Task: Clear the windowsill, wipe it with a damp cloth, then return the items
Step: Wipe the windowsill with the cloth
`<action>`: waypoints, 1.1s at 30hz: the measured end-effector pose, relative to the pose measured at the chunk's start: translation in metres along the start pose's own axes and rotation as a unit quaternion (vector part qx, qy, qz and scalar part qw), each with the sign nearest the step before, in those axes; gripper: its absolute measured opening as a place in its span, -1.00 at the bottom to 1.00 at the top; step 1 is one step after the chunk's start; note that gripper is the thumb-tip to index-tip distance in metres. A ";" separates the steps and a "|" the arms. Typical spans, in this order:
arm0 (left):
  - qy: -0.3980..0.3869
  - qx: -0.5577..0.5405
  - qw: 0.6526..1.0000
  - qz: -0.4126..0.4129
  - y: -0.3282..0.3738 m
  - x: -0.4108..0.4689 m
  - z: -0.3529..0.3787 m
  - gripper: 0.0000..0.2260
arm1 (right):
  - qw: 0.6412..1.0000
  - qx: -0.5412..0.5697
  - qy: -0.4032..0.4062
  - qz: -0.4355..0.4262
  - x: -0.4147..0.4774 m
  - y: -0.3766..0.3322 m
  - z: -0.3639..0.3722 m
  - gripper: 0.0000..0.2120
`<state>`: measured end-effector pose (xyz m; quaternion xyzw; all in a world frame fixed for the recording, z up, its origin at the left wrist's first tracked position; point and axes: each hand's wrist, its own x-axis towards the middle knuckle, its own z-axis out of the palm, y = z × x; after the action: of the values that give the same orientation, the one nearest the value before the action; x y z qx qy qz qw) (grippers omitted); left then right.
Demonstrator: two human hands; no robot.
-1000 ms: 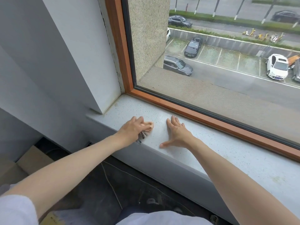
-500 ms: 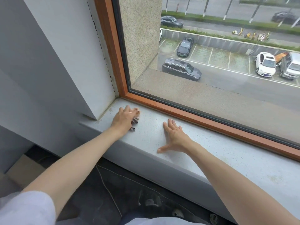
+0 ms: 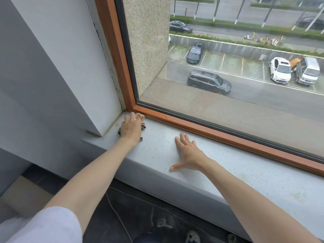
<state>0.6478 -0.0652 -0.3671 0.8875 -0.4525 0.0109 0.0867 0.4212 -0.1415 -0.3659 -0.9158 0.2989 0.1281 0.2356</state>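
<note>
The pale speckled windowsill (image 3: 236, 172) runs from the left corner off to the right, with no items standing on it. My left hand (image 3: 130, 128) lies in the sill's far left corner, against the orange window frame (image 3: 210, 130). It presses a dark patterned cloth (image 3: 143, 126) onto the stone with some fingers bent over it. Only small edges of the cloth show around the hand. My right hand (image 3: 189, 153) rests flat on the sill to the right, fingers straight and thumb spread, holding nothing.
A white wall reveal (image 3: 78, 76) closes off the sill on the left. The glass behind the frame looks out on a car park. Below the sill are a dark floor with a thin cable (image 3: 115, 213) and a brown cardboard piece (image 3: 22, 192).
My left hand has slid the cloth left and away from me, from the sill's front part into the corner by the frame. My right hand has stayed flat in place.
</note>
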 end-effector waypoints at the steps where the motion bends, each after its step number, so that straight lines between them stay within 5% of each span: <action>1: -0.010 -0.011 0.999 0.041 0.008 -0.006 0.003 -0.59 | 1.000 -0.001 0.000 -0.001 -0.001 0.001 0.000 0.23; 5: -0.075 -0.010 0.980 0.184 0.001 -0.016 0.005 -0.40 | 1.000 -0.002 0.000 0.000 -0.005 0.003 0.000 0.24; 10: -0.018 0.005 1.000 -0.003 0.019 -0.003 0.004 -0.62 | 1.000 -0.004 0.000 0.003 -0.010 0.011 -0.003 0.24; 15: -0.060 -0.005 0.964 0.261 0.051 -0.027 0.015 -0.47 | 1.000 -0.007 0.000 0.002 -0.006 0.009 -0.004 0.25; 17: -0.035 -0.003 0.956 0.290 0.043 -0.017 0.006 -0.52 | 1.000 -0.006 0.001 0.002 -0.005 0.010 -0.004 0.25; 23: 0.112 -0.114 0.987 -0.014 0.029 0.030 -0.017 -0.65 | 1.000 -0.003 -0.001 0.000 -0.005 0.015 -0.004 0.24; 27: 0.079 -0.118 0.988 -0.067 0.050 0.033 -0.006 -0.72 | 1.000 -0.006 0.000 0.001 -0.007 0.019 -0.008 0.24; 33: 0.028 -0.060 0.982 0.177 0.084 0.004 0.008 -0.57 | 1.000 -0.015 0.008 0.001 -0.006 0.020 -0.007 0.23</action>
<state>0.5824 -0.1184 -0.3627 0.7861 -0.5993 0.0241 0.1493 0.4052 -0.1559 -0.3647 -0.9198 0.3001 0.1256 0.2193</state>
